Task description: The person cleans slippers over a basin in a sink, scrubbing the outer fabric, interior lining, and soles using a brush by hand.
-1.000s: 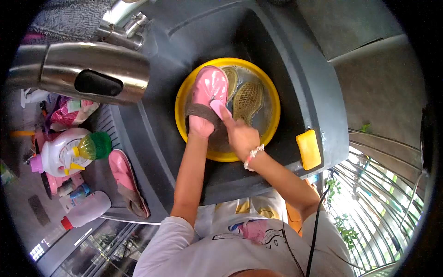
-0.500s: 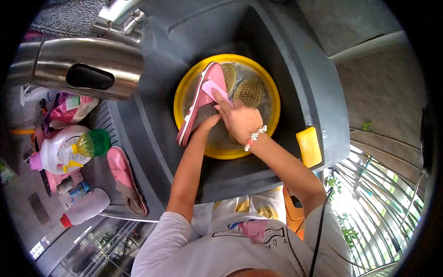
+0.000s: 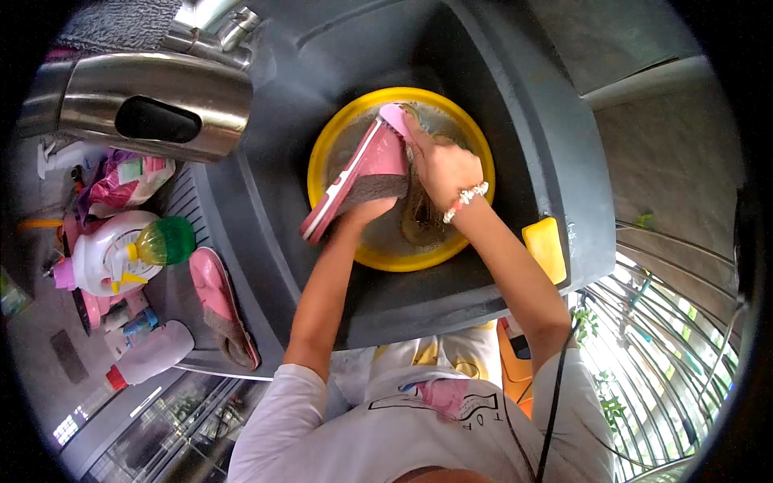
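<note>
My left hand (image 3: 372,211) is inside a pink slipper (image 3: 382,161) with a grey-brown fuzzy band, holding it tilted over a yellow basin (image 3: 319,153). The white stripe along its sole edge faces the left. In my right hand (image 3: 448,171), with a beaded bracelet at the wrist, is a pink brush (image 3: 394,118), its bristles against the toe of the slipper. Cloudy water fills the basin, and a brown patterned sole (image 3: 423,219) lies in it, partly hidden by my right hand.
The basin stands in a dark grey sink (image 3: 515,129). A yellow bar (image 3: 545,249) lies on the right rim. At the left are a metal faucet (image 3: 161,105), another pink slipper (image 3: 211,282), a green-yellow bottle (image 3: 165,241) and a white bottle with a red cap (image 3: 157,352).
The slipper on my left hand has turned from top-up to edge-up and tilted rightward at the toe. My right hand and the brush have moved up to its toe.
</note>
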Demonstrator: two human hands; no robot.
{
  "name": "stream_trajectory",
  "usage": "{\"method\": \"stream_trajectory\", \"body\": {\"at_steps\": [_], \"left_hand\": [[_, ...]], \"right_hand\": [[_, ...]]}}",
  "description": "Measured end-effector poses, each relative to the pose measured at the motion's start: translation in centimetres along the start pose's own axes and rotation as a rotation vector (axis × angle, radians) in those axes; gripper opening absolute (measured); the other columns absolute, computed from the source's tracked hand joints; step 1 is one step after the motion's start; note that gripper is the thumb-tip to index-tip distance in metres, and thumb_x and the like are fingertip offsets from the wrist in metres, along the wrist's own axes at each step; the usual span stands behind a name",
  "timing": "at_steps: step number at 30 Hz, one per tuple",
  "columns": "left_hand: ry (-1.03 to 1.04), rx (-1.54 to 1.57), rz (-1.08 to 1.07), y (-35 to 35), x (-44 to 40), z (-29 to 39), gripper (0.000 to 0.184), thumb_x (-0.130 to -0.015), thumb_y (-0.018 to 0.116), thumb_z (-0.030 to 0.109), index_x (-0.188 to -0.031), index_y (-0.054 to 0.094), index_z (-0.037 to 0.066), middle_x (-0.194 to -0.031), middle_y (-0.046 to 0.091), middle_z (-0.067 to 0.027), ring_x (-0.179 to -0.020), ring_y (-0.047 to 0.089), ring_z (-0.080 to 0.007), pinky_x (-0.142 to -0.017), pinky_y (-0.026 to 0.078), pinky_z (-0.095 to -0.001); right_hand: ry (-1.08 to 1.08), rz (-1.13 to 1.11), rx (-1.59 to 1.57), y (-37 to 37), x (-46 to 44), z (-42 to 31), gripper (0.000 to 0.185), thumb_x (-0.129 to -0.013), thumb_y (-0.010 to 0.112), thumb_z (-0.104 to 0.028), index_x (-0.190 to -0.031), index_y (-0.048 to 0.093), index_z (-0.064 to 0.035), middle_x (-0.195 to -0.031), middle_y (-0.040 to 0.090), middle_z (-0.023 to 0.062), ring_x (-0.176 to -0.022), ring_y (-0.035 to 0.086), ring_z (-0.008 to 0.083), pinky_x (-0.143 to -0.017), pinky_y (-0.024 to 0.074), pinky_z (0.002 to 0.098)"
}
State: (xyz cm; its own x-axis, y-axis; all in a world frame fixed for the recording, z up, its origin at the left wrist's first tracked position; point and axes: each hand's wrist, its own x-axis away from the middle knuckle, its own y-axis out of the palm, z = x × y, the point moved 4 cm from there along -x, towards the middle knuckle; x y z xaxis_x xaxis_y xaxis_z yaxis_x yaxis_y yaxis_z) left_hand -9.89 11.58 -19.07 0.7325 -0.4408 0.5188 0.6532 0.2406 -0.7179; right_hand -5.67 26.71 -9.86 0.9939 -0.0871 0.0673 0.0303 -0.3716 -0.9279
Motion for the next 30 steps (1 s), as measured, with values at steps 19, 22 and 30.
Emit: {"method": "stream_trajectory", "body": {"at_steps": [19, 22, 30], "left_hand": [[0.004, -0.077, 0.007, 1.7, -1.0, -2.3, 0.062, -0.083, 0.06, 0.032, -0.137, 0.038, 0.01, -0.138, 0.041, -0.0152, -0.129, 0.036, -0.0291, -0.109, 0.026, -0.0405], [-0.036, -0.088, 0.009, 2.5, -1.1, -3.2, 0.062, -0.083, 0.06, 0.032, -0.137, 0.037, 0.01, -0.138, 0.041, -0.0151, -0.129, 0.036, -0.0291, -0.109, 0.026, -0.0405], [0.073, -0.047, 0.093, 1.5, -1.6, 0.8, 0.062, -0.084, 0.059, 0.032, -0.137, 0.036, 0.01, -0.139, 0.04, -0.0151, -0.13, 0.035, -0.0292, -0.109, 0.025, -0.0404]], "right_hand": [[-0.224, 0.127, -0.072, -1.3, 3.7, -4.4, 0.069, -0.082, 0.06, -0.033, -0.143, 0.028, -0.0322, -0.07, 0.051, 0.0087, -0.044, 0.055, 0.0252, -0.038, 0.0455, 0.0372], [-0.25, 0.066, -0.031, -0.2, 4.3, -4.6, 0.062, -0.086, 0.053, -0.031, -0.143, 0.029, -0.0319, -0.068, 0.051, 0.0079, -0.045, 0.056, 0.0252, -0.039, 0.0452, 0.0389], [-0.032, 0.101, -0.211, 0.7, 1.3, -1.2, 0.051, -0.091, 0.047, -0.023, -0.14, 0.034, -0.0211, -0.071, 0.064, 0.0119, -0.053, 0.061, 0.028, -0.045, 0.048, 0.042]]}}
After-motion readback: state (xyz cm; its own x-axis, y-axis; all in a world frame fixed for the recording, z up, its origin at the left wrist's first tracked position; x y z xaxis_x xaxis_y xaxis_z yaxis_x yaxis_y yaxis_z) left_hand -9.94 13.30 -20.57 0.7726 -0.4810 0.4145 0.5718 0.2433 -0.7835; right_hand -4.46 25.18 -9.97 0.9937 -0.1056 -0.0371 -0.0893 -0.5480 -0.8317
